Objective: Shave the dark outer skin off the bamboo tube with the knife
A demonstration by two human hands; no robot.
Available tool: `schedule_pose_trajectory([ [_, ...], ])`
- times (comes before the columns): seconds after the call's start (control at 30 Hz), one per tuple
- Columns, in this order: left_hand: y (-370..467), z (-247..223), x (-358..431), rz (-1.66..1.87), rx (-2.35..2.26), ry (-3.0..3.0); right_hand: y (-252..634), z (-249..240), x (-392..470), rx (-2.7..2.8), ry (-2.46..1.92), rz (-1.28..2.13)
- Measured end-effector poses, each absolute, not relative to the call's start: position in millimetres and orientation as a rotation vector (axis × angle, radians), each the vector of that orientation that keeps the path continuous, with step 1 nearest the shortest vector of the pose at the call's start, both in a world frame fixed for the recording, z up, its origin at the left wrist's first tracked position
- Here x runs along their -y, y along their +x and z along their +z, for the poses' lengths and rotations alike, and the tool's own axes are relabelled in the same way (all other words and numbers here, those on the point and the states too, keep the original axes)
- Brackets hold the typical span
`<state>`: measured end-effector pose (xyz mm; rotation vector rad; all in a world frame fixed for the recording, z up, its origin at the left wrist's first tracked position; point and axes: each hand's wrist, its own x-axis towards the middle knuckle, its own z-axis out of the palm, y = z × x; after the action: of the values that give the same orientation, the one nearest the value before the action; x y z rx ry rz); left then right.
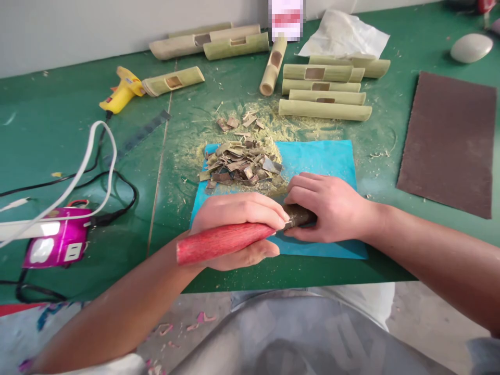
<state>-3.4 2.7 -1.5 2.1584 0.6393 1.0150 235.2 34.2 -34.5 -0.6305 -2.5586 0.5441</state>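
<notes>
A tool with a red wooden handle (224,243) is wrapped in my left hand (242,216). Its working end is mostly hidden by my fingers, so I cannot tell its exact kind. My right hand (326,205) is closed over a dark brown bamboo piece (300,216), covering much of it. The tool's front end meets or nearly meets this piece. Both hands are over a blue sheet (320,153) on the green table. Just beyond my left hand lies a heap of bamboo chips (244,164) with pale sawdust around it.
Several notched bamboo tubes (325,109) lie at the back, some beneath a white plastic bag (346,34). A yellow glue gun (124,91) touches another tube at left. Cables surround a purple power strip (58,237). Brown sandpaper-like sheet (449,143) and computer mouse (471,48) are at right.
</notes>
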Motion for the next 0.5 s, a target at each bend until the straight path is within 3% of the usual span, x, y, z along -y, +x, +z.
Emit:
schedule_pose_trajectory([
  [0.5, -2.6, -0.4, -0.2, 0.981, -0.705, 2.165, 234.5, -34.8, -34.4, 2.542, -0.621, 0.537],
])
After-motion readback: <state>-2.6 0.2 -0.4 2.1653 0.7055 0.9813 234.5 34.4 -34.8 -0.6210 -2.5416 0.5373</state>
